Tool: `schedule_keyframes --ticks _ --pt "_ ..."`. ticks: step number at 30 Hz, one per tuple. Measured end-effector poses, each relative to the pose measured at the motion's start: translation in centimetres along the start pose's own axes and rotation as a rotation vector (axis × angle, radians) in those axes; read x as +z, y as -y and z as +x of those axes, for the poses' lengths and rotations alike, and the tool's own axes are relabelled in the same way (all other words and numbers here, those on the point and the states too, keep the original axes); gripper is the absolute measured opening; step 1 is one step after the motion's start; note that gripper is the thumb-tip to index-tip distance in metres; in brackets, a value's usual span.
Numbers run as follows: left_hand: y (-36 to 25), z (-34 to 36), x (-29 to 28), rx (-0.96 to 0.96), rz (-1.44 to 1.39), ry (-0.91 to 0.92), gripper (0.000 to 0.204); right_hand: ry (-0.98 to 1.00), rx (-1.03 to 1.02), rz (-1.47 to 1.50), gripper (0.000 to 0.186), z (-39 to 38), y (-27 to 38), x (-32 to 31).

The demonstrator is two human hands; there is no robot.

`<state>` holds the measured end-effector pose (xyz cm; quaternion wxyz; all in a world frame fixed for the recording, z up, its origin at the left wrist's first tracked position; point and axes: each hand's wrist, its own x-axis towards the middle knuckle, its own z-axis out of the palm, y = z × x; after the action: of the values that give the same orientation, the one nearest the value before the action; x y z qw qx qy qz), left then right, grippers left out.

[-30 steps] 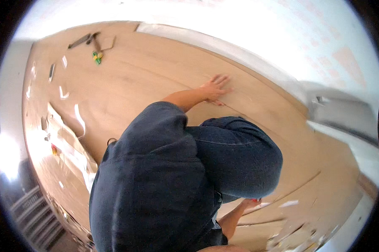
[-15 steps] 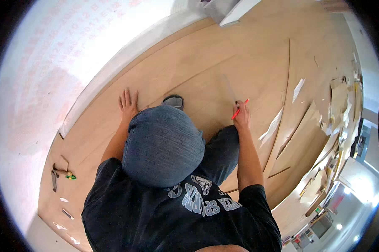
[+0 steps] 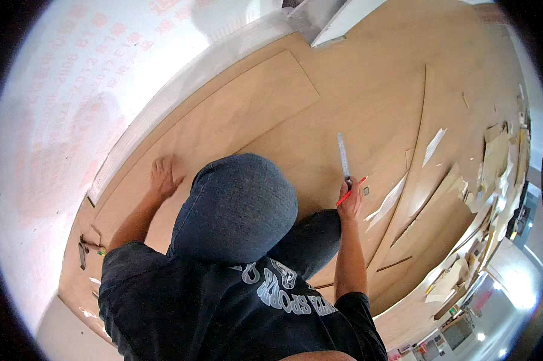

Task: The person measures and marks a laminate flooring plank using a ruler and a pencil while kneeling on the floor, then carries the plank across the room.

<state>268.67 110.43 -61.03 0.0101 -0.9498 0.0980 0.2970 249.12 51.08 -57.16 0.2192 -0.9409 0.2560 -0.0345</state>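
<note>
My left hand (image 3: 165,176) rests on a long brown wooden panel (image 3: 265,90) lying along the white wall. Its fingers are slightly bent and the thumb stands apart; nothing is in it. Closed in my right hand (image 3: 349,207) are a red pencil (image 3: 351,191) and a metal ruler (image 3: 343,153), whose silver blade points away from me over the brown boarding. A small dark square piece (image 3: 366,191) shows just right of this hand; whether it belongs to the ruler I cannot tell. Between my arms, my bent knee (image 3: 238,204) hides part of the boarding.
A white wall (image 3: 61,120) curves along the left. Near its foot lies a hammer-like tool (image 3: 84,251). White torn strips (image 3: 386,201), a long narrow strip (image 3: 420,114) and torn brown sheets (image 3: 443,204) lie at right. A white upright panel (image 3: 343,24) stands at the far end.
My left hand has shifted left and nearer, its fingers less spread. The right hand has come slightly nearer, and the ruler blade shows sharply. My shoe is now hidden behind the knee.
</note>
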Motion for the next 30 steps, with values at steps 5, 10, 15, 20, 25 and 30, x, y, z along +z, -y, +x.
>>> schedule_keyframes --ticks 5,10,15,20,25,30 --pt "-8.9 18.3 -13.0 0.321 -0.179 -0.447 0.058 0.021 -0.114 -0.026 0.035 1.9 -1.6 2.5" --pt "-21.4 34.0 -19.8 0.254 -0.233 -0.463 0.061 0.031 -0.223 -0.005 0.036 5.3 -0.2 5.9" --pt "-28.3 39.0 -21.6 0.215 -0.233 -0.346 0.058 -0.015 -0.198 0.023 0.035 8.7 2.9 6.0" --pt "-29.5 40.7 -19.2 0.423 0.045 -0.587 0.048 0.004 -0.253 0.101 0.035 15.6 5.4 7.9" --pt "-30.2 42.0 -17.6 0.487 -0.096 -0.658 0.043 -0.031 -0.396 0.12 0.032 26.9 9.9 11.1" --pt "-29.6 43.7 -16.0 0.497 -0.202 -0.78 0.038 -0.116 -0.498 0.058 0.033 34.1 16.4 14.8"
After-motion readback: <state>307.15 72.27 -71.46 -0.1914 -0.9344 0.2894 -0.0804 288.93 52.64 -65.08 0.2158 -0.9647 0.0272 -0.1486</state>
